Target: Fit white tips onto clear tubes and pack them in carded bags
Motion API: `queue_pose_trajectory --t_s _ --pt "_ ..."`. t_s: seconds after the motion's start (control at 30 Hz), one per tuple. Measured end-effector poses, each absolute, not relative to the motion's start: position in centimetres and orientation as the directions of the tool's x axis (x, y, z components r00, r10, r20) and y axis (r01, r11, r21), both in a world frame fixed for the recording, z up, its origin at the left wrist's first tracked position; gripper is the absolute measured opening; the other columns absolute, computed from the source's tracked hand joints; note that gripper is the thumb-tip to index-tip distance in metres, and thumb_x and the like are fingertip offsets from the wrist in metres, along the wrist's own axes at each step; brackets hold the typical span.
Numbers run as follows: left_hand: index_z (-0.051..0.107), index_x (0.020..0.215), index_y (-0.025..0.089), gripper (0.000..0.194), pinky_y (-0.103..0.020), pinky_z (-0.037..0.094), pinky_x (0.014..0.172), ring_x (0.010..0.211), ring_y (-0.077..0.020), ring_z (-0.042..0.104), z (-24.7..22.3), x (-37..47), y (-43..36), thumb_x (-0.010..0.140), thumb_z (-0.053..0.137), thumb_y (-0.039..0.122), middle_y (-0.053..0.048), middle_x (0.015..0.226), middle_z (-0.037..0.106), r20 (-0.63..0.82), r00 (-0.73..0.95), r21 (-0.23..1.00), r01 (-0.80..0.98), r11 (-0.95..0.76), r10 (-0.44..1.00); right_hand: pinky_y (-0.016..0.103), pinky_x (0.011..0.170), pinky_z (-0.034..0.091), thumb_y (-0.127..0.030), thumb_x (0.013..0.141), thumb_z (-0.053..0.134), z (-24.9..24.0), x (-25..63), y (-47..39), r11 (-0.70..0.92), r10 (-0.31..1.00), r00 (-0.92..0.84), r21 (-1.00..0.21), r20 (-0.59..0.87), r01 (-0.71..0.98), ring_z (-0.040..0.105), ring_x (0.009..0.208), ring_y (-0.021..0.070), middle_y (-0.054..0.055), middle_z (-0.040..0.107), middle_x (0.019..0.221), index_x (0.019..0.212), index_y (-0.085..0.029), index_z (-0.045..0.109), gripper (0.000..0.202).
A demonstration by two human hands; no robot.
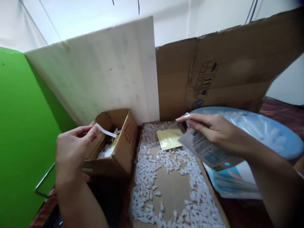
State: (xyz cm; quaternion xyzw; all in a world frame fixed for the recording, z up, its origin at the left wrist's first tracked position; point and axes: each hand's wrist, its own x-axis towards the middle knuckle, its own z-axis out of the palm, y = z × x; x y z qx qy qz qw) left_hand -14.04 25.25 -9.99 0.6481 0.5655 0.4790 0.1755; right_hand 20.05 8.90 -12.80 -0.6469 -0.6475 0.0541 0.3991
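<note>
Over the cardboard box [134, 148] at the left, my left hand [77, 142] pinches a narrow white strip [105, 130]. My right hand [209, 129] holds a grey printed packet [206, 153] that hangs down below its fingers; a small clear piece shows at the fingertips. Between the hands, a yellow sheet [169, 138] lies on the small white plastic pieces [201, 190] spread over a shallow cardboard tray [171, 186]. White scraps and something yellow lie inside the box.
A blue basin [291, 139] of clear plastic pieces stands at the right. Below it lies a stack of blue-and-white packets [235, 183]. A white board [106, 72] and cardboard panel [225, 66] stand behind; a green panel [26, 126] is at the left.
</note>
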Motion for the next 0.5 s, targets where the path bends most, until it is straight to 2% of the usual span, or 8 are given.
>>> queue_pose_trajectory --t_s 0.13,0.5 --pt "0.083 0.090 0.015 0.030 -0.025 0.041 0.057 0.064 -0.0167 0.063 -10.26 -14.05 25.72 0.071 0.082 0.039 -0.002 0.066 0.076 0.346 -0.103 0.797 0.557 -0.234 0.933 0.033 0.071 0.047 -0.055 0.102 0.050 -13.00 20.09 9.01 0.146 0.888 0.162 -0.597 0.431 0.789 0.068 0.081 0.0201 0.001 0.078 0.097 0.120 -0.035 0.075 0.037" --pt "0.082 0.094 0.015 0.029 -0.028 0.047 0.062 0.066 -0.0178 0.066 -10.76 -13.73 26.22 0.074 0.080 0.035 -0.003 0.069 0.076 0.349 -0.043 0.829 0.479 -0.288 0.936 0.033 0.069 0.046 -0.056 0.102 0.049 -13.18 20.03 9.10 0.143 0.899 0.152 -0.604 0.411 0.784 0.068 0.081 0.0212 0.002 0.077 0.095 0.119 -0.032 0.075 0.039"
